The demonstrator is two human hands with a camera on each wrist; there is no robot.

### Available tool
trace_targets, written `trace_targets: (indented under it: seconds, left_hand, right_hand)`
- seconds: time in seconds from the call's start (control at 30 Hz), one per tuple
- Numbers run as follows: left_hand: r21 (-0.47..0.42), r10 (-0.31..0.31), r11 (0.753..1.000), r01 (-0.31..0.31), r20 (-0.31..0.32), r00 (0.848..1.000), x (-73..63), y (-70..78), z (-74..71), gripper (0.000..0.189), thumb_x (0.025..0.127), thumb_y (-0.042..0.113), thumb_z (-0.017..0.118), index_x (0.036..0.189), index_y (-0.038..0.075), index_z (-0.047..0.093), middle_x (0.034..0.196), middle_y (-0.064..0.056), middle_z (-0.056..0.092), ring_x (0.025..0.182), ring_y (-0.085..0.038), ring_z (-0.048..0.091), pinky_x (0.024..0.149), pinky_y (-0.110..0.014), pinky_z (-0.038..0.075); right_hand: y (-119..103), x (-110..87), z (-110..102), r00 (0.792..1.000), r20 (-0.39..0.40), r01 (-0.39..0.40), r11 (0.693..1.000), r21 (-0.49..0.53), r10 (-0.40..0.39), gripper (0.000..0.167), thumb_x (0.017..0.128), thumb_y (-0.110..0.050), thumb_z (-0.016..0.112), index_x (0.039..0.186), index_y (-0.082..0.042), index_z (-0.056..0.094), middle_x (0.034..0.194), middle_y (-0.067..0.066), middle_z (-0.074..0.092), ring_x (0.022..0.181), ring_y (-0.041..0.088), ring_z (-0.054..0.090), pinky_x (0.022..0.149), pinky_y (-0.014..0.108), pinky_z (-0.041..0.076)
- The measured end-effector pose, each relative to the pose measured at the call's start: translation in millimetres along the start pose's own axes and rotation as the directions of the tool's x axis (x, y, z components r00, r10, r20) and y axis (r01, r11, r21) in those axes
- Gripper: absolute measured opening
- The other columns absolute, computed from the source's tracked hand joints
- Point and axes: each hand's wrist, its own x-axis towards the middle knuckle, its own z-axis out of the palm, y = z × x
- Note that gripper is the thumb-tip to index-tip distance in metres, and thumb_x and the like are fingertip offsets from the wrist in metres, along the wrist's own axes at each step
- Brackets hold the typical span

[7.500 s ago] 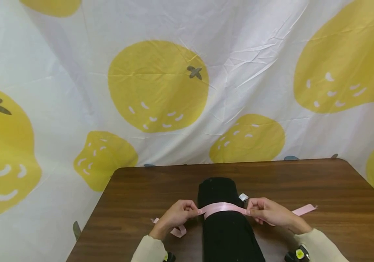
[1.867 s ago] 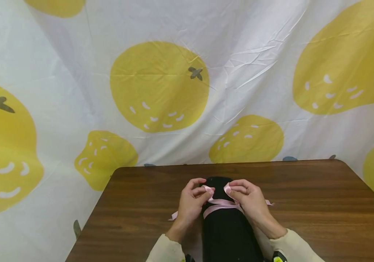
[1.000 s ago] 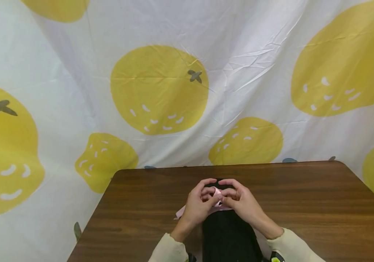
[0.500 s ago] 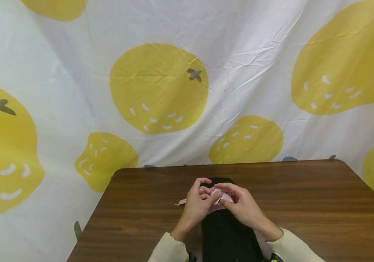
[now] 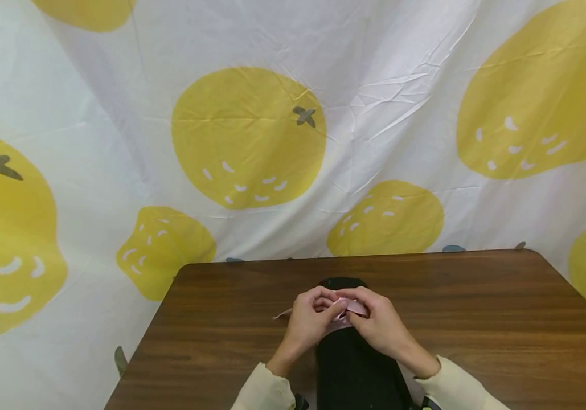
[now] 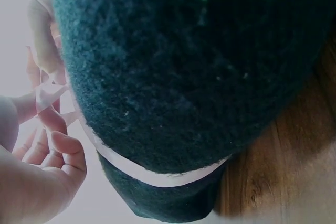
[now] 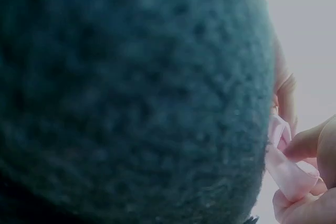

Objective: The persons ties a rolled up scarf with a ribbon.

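A pink satin ribbon (image 5: 357, 308) circles a rolled black fabric bundle (image 5: 361, 370), fuzzy like felt or fleece in the wrist views. Over the top of the roll, my left hand (image 5: 307, 322) pinches a looped part of the ribbon between thumb and fingers. Facing it, my right hand (image 5: 381, 324) pinches the ribbon too, thumb and fingertips close to the left thumb. In the left wrist view the ribbon band (image 6: 163, 178) runs snug round the roll's side. The right wrist view shows a folded pink loop (image 7: 291, 174) at my fingers. The knot area is mostly hidden by the fingers.
The roll lies lengthwise on a brown wood-grain table (image 5: 477, 307). A loose ribbon tail (image 5: 282, 314) sticks out left of my left hand. Behind the table's far edge hangs a white cloth (image 5: 375, 131) printed with yellow lemons.
Earlier the hands held the ribbon ends stretched apart across the roll. They have since come together over its top, loops forming between them; lately the left index finger has curled down to the ribbon.
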Motion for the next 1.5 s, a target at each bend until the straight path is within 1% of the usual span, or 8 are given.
trace_targets:
  seconds: [0.3,0.5,0.6,0.87,1.07,1.2,1.3,1.5]
  left_hand:
    - [-0.02,-0.008,1.0,0.009,0.039,0.999,0.4,-0.7,-2.8,0.013,0.091,0.011,0.072,0.097,0.0,0.069,0.087,-0.017,0.073,0.071,-0.01,0.066,0.066,-0.019,0.054]
    - [-0.065,-0.015,0.998,0.02,0.076,0.997,-2.1,-0.8,-5.2,0.014,0.094,0.01,0.068,0.103,0.0,0.069,0.094,-0.018,0.071,0.076,-0.011,0.066,0.07,-0.02,0.055]
    - [-0.079,-0.008,0.997,0.015,0.082,0.997,-2.6,-1.0,-5.5,0.015,0.094,0.009,0.067,0.105,-0.001,0.069,0.096,-0.02,0.07,0.076,-0.009,0.064,0.07,-0.019,0.054]
    - [-0.03,0.008,1.0,-0.006,0.057,0.998,-2.7,-1.6,-5.1,0.012,0.093,0.01,0.068,0.103,0.002,0.07,0.096,-0.016,0.072,0.078,-0.014,0.065,0.072,-0.023,0.056]
    - [-0.005,0.007,1.0,-0.007,0.049,0.999,-7.0,13.2,-4.6,0.011,0.094,0.001,0.064,0.103,-0.003,0.069,0.097,-0.018,0.071,0.081,-0.021,0.067,0.077,-0.03,0.058]
    - [0.019,0.016,1.0,-0.017,0.057,0.998,-11.5,29.1,-5.0,0.011,0.093,-0.002,0.062,0.102,-0.006,0.068,0.097,-0.021,0.069,0.081,-0.025,0.066,0.075,-0.024,0.056]
    - [0.043,0.027,0.999,-0.03,0.06,0.998,-12.5,33.9,-4.3,0.011,0.093,-0.003,0.062,0.102,-0.007,0.068,0.097,-0.021,0.069,0.082,-0.027,0.065,0.073,-0.018,0.053]
    - [0.082,0.058,0.995,-0.064,0.071,0.996,-13.0,35.4,-2.0,0.01,0.093,-0.003,0.062,0.101,-0.005,0.069,0.095,-0.02,0.069,0.079,-0.024,0.063,0.069,-0.017,0.05]
  right_hand:
    - [1,0.4,2,0.996,-0.089,0.02,0.996,-0.087,-0.028,0.018,0.087,0.001,0.072,0.101,-0.01,0.073,0.091,0.0,0.069,0.075,0.005,0.061,0.067,0.024,0.054]
    - [2,-0.1,2,0.995,-0.101,-0.006,0.995,-0.098,-0.004,0.018,0.087,0.003,0.07,0.101,-0.008,0.073,0.092,0.001,0.07,0.075,0.005,0.06,0.066,0.023,0.053]
    - [2,-0.2,2,0.994,-0.105,-0.013,0.993,-0.113,0.001,0.016,0.087,0.002,0.07,0.099,-0.008,0.073,0.086,-0.001,0.067,0.069,0.005,0.054,0.061,0.022,0.048]
    - [2,-0.8,1,0.996,-0.09,-0.039,0.989,-0.144,0.026,0.008,0.088,-0.005,0.071,0.085,-0.012,0.071,0.074,-0.008,0.052,0.06,0.003,0.044,0.053,0.022,0.039]
    - [2,1.4,-4,0.996,0.005,-0.093,0.994,-0.059,0.093,0.019,0.092,-0.004,0.065,0.077,-0.014,0.069,0.088,-0.003,0.059,0.071,0.006,0.052,0.061,0.023,0.045]
    - [0,5.0,-11,0.98,0.112,-0.167,0.985,0.038,0.162,0.021,0.096,-0.006,0.06,0.079,-0.009,0.072,0.095,0.004,0.061,0.087,0.013,0.057,0.075,0.024,0.048]
    - [1,9.2,-17,0.963,0.189,-0.218,0.967,0.131,0.191,0.023,0.097,-0.005,0.055,0.083,-0.001,0.073,0.099,0.01,0.063,0.094,0.017,0.057,0.081,0.025,0.048]
    - [5,14.5,-25,0.922,0.306,-0.328,0.901,0.285,0.239,0.031,0.094,-0.003,0.045,0.085,0.013,0.07,0.107,0.019,0.064,0.101,0.022,0.055,0.085,0.025,0.047]
